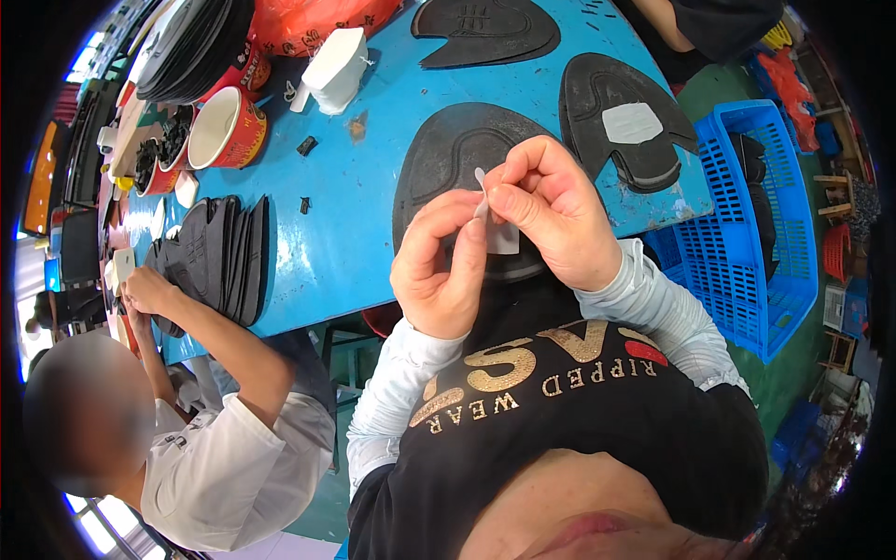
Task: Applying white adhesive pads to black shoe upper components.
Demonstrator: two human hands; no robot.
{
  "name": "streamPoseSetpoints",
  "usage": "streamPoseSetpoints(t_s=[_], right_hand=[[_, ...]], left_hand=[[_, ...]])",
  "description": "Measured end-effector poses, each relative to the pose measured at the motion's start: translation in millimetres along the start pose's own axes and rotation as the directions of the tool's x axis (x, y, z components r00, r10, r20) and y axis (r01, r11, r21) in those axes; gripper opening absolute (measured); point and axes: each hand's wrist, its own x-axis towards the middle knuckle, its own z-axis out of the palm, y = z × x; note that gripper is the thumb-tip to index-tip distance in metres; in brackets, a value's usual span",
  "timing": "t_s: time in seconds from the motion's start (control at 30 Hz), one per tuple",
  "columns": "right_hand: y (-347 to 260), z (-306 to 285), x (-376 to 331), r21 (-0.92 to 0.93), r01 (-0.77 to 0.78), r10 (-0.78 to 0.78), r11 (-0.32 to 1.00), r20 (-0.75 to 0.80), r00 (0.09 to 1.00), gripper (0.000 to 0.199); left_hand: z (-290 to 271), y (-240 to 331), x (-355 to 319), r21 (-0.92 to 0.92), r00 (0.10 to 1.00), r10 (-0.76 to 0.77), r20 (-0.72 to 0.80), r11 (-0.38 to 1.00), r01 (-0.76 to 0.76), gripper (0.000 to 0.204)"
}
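- My left hand (439,257) and right hand (557,213) nearly meet, thumbs and fingertips pinching a small white piece (480,212) between them.
- That piece is over a black pad (448,140) on a blue table (345,210); I cannot tell whether the pale patch (505,240) just below belongs to it.
- To my right, a second pad (586,89) bears a white square (633,123), near a blue basket (791,233).
- On my left, a co-worker (238,457) reaches past stacked pads (224,261).

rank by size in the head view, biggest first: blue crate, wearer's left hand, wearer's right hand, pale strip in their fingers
1. blue crate
2. left hand and right hand: too alike to rank
3. pale strip
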Motion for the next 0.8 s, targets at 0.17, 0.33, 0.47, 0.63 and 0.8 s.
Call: streamPoseSetpoints(t_s=[0.17,0.33,0.47,0.63,0.8], right_hand=[[-2.1,3.1,-1.4,-0.071,0.005,-0.006,0.997,-0.009,1.0,0.02],[0.4,5.3,-3.7,-0.226,0.143,-0.146,0.963,0.004,0.989,0.02],[3.7,5.8,-3.2,-0.322,0.181,-0.193,0.929,-0.006,0.981,0.018],[1.7,5.5,-2.4,-0.219,0.131,-0.131,0.967,0.012,0.991,0.016],[-1.2,4.3,-3.2,-0.174,0.106,-0.105,0.979,0.018,0.994,0.015]], left_hand=[[-1.3,3.8,0.2,0.013,1.0,-0.029,-0.002,0.999,0.029,0.01],[2.1,5.2,2.1,0.227,0.999,0.054,0.011,0.972,-0.055,0.011],[2.3,5.3,1.5,0.266,0.998,0.057,-0.019,0.963,-0.05,0.01],[1.9,5.8,1.1,0.141,0.997,-0.022,-0.068,0.989,0.031,0.01],[3.8,8.1,0.2,0.086,0.995,-0.05,-0.083,0.995,0.057,0.011]])
